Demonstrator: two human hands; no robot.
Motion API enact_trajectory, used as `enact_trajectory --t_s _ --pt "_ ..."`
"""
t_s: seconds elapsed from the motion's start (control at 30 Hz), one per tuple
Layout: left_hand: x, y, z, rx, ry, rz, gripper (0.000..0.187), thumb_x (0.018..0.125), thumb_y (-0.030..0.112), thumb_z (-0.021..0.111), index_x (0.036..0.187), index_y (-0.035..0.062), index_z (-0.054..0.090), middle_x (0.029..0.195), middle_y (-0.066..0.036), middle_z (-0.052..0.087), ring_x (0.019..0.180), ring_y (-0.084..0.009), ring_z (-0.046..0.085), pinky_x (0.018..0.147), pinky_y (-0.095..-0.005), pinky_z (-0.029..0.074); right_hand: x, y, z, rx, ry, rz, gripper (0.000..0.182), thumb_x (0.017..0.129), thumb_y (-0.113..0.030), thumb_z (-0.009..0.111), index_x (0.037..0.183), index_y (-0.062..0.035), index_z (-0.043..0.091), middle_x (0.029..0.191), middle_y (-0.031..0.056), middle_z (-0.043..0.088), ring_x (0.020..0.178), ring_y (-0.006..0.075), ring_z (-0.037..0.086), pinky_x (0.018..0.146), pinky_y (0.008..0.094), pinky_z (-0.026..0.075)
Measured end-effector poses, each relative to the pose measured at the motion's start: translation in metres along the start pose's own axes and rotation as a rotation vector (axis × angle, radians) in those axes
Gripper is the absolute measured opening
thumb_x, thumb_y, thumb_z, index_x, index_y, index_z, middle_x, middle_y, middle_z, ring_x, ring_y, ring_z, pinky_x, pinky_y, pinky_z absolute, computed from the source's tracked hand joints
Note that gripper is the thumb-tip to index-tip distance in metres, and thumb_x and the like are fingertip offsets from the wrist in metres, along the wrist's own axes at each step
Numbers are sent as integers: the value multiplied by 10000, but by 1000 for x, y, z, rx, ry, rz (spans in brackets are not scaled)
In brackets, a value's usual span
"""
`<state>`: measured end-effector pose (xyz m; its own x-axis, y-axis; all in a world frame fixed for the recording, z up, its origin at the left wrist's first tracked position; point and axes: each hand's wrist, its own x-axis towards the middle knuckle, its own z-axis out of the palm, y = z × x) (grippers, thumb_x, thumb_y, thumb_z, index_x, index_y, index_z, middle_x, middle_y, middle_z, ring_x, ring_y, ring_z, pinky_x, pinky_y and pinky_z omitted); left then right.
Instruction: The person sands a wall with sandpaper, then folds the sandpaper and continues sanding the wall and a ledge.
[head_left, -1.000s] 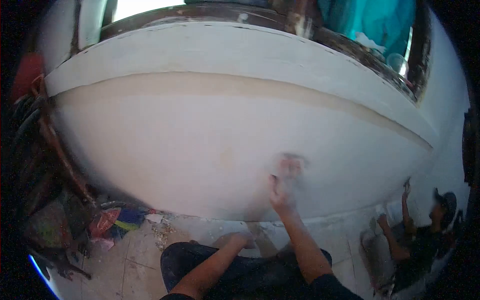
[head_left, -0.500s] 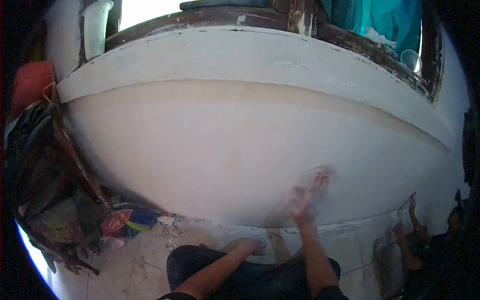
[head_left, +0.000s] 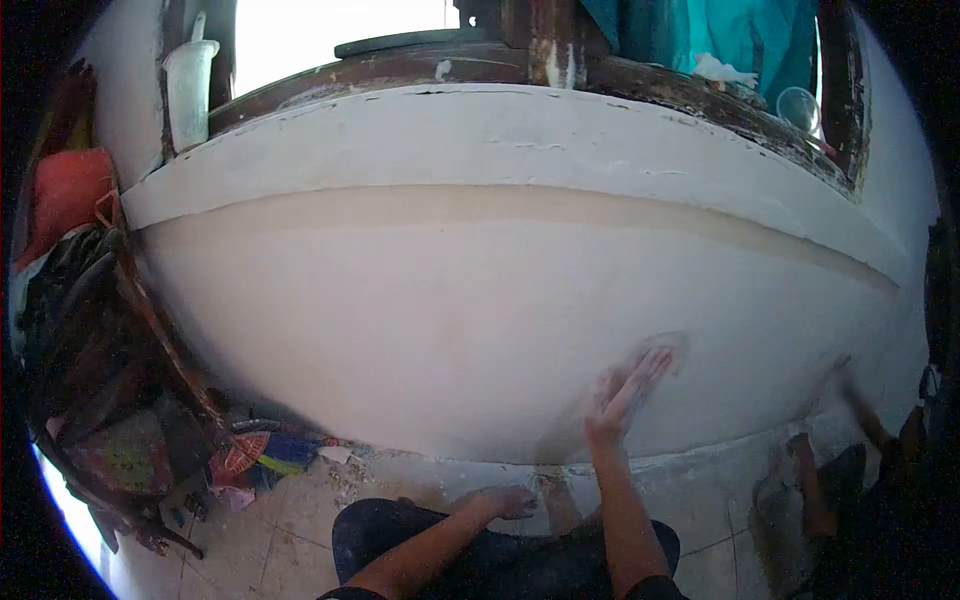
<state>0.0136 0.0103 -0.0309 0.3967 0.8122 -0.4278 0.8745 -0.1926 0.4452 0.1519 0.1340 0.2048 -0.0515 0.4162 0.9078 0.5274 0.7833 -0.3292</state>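
Note:
My right hand [head_left: 625, 388] lies flat on the white wall [head_left: 400, 320], its fingers pointing up and to the right. Beneath and past its fingertips shows the blurred edge of a thin greyish sheet, which looks like sandpaper [head_left: 678, 345]; the palm hides most of it. Low in front of my knees, my left hand [head_left: 508, 501] hangs with loosely stretched fingers and holds nothing I can see. The left forearm rests across my dark-clothed leg [head_left: 385, 530].
A white ledge [head_left: 400, 140] juts out above the wall. On the sill stand a white container [head_left: 190, 95] and a clear cup [head_left: 797, 108]. Dark cloth and clutter [head_left: 75, 340] fill the left. Another person's arm [head_left: 865, 415] reaches to the wall at right. Debris [head_left: 350, 475] litters the tiled floor.
My right hand has slid slightly right along the wall with the thin sheet. The view has tilted up a little. The other person's raised hand has moved and is blurred.

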Motion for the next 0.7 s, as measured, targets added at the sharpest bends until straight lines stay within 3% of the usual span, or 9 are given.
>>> enact_trajectory --t_s 0.07,0.13,0.17,0.23,0.37,0.43,0.57,0.63,0.7 --pt "0 2 6 -11 -83 -4 435 941 422 634 1174 54 623 1186 -205 660 1103 -384 627 969 -488 494 6 -6 0 37 137 134 879 943 -466 608 1588 15 256 1656 277 195 1541 484 124 1222 637 128" --pt "-19 5 3 -93 156 48 400 920 414 649 1096 55 636 1097 -188 658 1038 -378 627 904 -488 499 -13 -2 14 8 -44 60 883 945 -451 599 1585 41 241 1661 278 179 1543 487 112 1225 621 131" --pt "-23 9 -4 -86 138 62 400 920 414 649 1096 55 636 1097 -188 658 1038 -378 627 904 -488 499 -20 -5 11 -10 -38 74 883 945 -451 599 1585 41 241 1661 278 179 1543 487 112 1225 621 131" --pt "-25 17 -18 -106 16 15 350 916 378 638 1062 59 636 1068 -176 651 1025 -373 620 866 -485 495 -36 -7 2 -10 -308 -102 875 945 -408 611 1588 46 228 1672 277 130 1547 491 53 1228 608 129" --pt "12 -22 27 -6 76 102 308 888 317 635 1056 59 628 1056 -184 652 998 -369 620 849 -479 498 -37 31 1 -67 -189 -32 896 928 -410 638 1588 41 233 1676 257 141 1547 479 73 1226 606 156" --pt "-9 6 4 -125 100 32 290 848 270 636 1025 40 630 1020 -202 660 969 -375 631 842 -493 496 13 12 -12 70 172 163 869 956 -408 617 1582 58 235 1644 315 190 1541 494 104 1231 595 125" --pt "10 -9 15 -66 70 156 300 827 251 639 1014 16 639 1015 -222 671 951 -394 638 842 -509 493 7 -12 -12 162 62 86 849 967 -399 597 1578 64 235 1643 313 195 1542 489 109 1231 597 134" --pt "10 -11 17 -110 4 120 299 854 245 607 1022 1 648 1060 -238 678 990 -420 644 877 -527 490 -27 2 2 -14 -157 -126 905 915 -384 658 1579 62 233 1659 288 169 1537 511 92 1217 617 188" --pt "29 -28 39 -57 18 118 308 887 254 582 1047 0 652 1091 -247 675 1015 -429 644 897 -530 491 -27 25 -6 -1 -54 -84 872 939 -390 628 1579 59 240 1655 297 172 1540 497 104 1226 606 158"
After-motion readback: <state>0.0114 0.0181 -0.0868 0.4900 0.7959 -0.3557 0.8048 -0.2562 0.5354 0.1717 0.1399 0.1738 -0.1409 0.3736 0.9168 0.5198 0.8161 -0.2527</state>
